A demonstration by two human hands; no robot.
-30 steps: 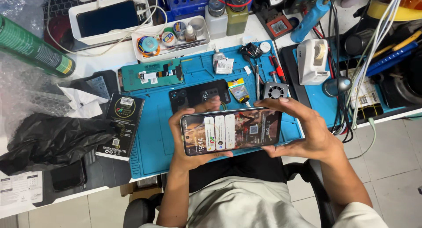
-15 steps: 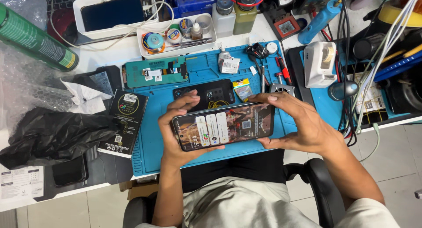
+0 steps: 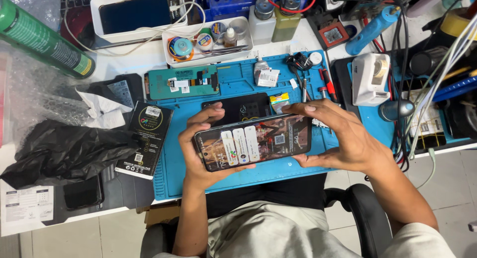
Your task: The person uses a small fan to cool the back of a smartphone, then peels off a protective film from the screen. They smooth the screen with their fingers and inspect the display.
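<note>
The desk [image 3: 134, 56] is crowded. A blue work mat [image 3: 278, 171] covers the middle of it, and on the mat lie a teal screen panel [image 3: 183, 82] with its flex cables, a second dark phone [image 3: 237, 108] face up just behind the hands, a few small screwdrivers [image 3: 325, 84] and bits of tape. Behind the mat stands a white tray [image 3: 208, 44] with tape rolls and a little bottle, and further back a white stand [image 3: 138, 14] holding a dark screen with white cable looped around it. A green spray can [image 3: 44, 37] lies at the far left corner above bubble wrap, a black plastic bag [image 3: 64, 151] sprawls below it, and a black box [image 3: 146, 138] sits at the mat's left edge. To the right are a white boxy device [image 3: 370, 76], a blue tool [image 3: 372, 29] and a tangle of cables.

The lit phone [image 3: 253, 142] is held lengthwise above the near part of the mat, screen up, partly hiding the dark phone behind it. The left hand [image 3: 198, 143] wraps the phone's left end, thumb on the near edge and fingers curled over the far edge. The right hand [image 3: 343, 136] takes the right end, fingertips along the top edge and thumb below. Each grip is closed firmly on the phone, which hangs clear of the mat.
</note>
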